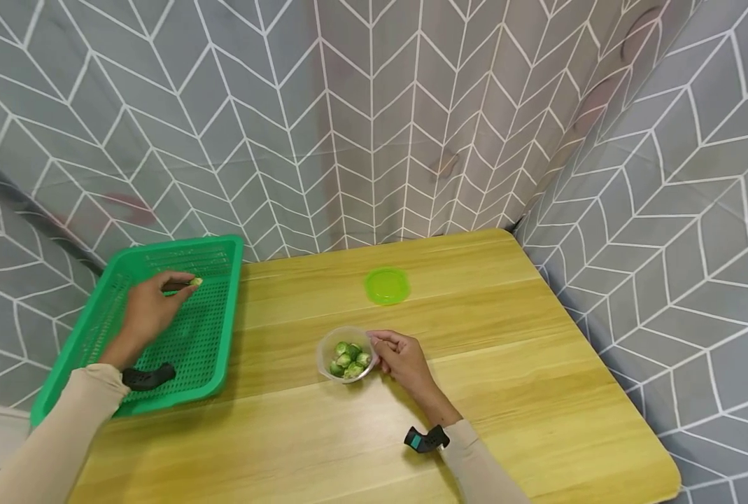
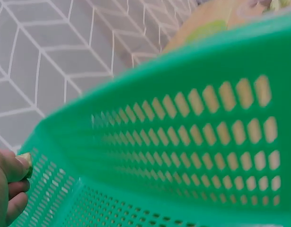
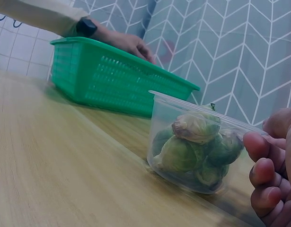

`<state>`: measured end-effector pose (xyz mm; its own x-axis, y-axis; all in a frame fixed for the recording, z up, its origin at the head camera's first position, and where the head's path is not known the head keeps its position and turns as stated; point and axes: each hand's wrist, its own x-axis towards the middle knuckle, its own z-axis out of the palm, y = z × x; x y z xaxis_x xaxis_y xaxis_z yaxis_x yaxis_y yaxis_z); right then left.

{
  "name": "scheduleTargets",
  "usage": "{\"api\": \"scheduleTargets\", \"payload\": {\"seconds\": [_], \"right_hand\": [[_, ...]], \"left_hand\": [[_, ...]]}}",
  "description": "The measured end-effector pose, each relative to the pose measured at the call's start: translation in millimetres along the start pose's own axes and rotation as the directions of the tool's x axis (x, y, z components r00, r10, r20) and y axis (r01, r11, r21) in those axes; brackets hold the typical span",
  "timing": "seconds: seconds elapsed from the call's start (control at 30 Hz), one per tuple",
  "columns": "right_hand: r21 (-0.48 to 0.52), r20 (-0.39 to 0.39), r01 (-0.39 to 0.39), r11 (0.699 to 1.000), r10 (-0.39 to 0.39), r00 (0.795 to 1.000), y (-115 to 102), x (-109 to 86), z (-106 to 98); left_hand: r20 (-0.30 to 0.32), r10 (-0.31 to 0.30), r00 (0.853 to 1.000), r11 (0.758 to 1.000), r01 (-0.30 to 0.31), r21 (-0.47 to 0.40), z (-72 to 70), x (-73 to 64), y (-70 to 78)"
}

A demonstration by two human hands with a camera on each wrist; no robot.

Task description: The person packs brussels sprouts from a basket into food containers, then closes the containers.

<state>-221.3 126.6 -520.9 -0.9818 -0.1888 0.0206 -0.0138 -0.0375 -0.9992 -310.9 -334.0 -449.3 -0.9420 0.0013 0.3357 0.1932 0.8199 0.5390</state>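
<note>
My left hand (image 1: 153,308) is over the green plastic basket (image 1: 227,336) and pinches a Brussels sprout (image 1: 195,281) between thumb and fingers. In the left wrist view that Brussels sprout (image 2: 26,163) shows pale and green at the fingertips, inside the basket's walls. My right hand (image 1: 405,360) pinches the rim of a clear round plastic tub (image 1: 325,350) on the table. Several Brussels sprouts (image 1: 348,360) are heaped in the tub. The right wrist view shows the tub (image 3: 157,127) slightly tilted, with sprouts close to its rim.
A bright green lid (image 1: 387,286) lies flat on the wooden table (image 1: 506,336), behind the tub. Patterned grey curtains (image 1: 374,126) hang along the table's back and right side. The basket stands at the table's left edge.
</note>
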Motion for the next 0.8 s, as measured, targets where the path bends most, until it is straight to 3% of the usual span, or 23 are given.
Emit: {"api": "scheduleTargets", "payload": {"seconds": [0.47, 0.6, 0.8], "right_hand": [[0.013, 0.003, -0.017, 1.0, 0.017, 1.0, -3.4, -1.5, -0.9], [0.019, 0.002, -0.027, 0.999, 0.027, 1.0, 9.7, 3.6, -2.0], [0.02, -0.017, -0.007, 1.0, 0.008, 1.0, 24.3, 7.2, -1.7]], "left_hand": [[0.033, -0.054, 0.998, 0.98, 0.059, -0.188, 5.3, -36.9, 53.5], [0.017, -0.029, 0.999, 0.974, 0.032, -0.225, 8.2, -45.6, 66.4], [0.006, 0.065, 0.998, 0.966, -0.061, -0.252, 17.3, -58.9, 88.5]]}}
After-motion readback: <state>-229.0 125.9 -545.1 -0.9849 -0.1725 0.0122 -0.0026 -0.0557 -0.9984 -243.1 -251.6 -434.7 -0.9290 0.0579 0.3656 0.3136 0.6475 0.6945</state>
